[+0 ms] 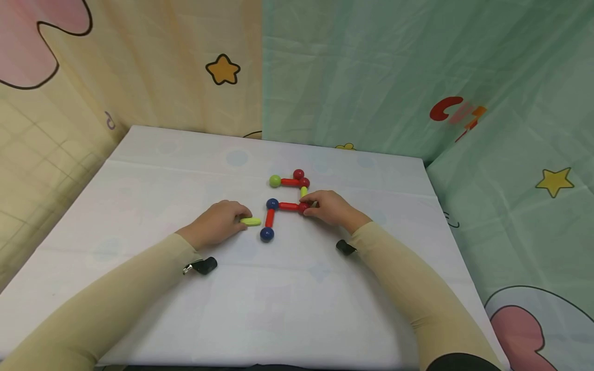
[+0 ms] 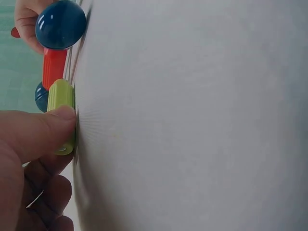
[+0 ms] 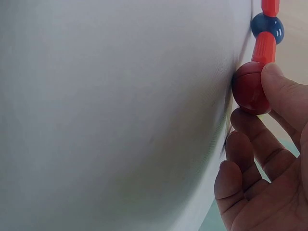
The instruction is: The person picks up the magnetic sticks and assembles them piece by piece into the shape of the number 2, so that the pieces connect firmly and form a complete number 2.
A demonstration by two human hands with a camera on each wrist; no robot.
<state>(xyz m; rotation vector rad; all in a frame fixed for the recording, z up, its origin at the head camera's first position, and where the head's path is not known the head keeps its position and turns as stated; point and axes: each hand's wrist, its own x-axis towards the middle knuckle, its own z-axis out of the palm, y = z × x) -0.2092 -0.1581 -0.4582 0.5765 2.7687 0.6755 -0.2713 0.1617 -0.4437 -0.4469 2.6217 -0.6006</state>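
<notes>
Between thumb and fingers my left hand pinches a yellow-green rod, just left of a red rod. That red rod joins a near blue ball to a far blue ball. From the far blue ball another red rod runs right to a dark red ball. My right hand grips this red ball with thumb and fingertips. A yellow-green rod leads away from it to a red ball, partly covered by the hand.
At the chain's far end, a red rod ends in a green ball. Another red ball sits against the corner ball. All lie on a white-covered table, with patterned curtains behind and at the sides.
</notes>
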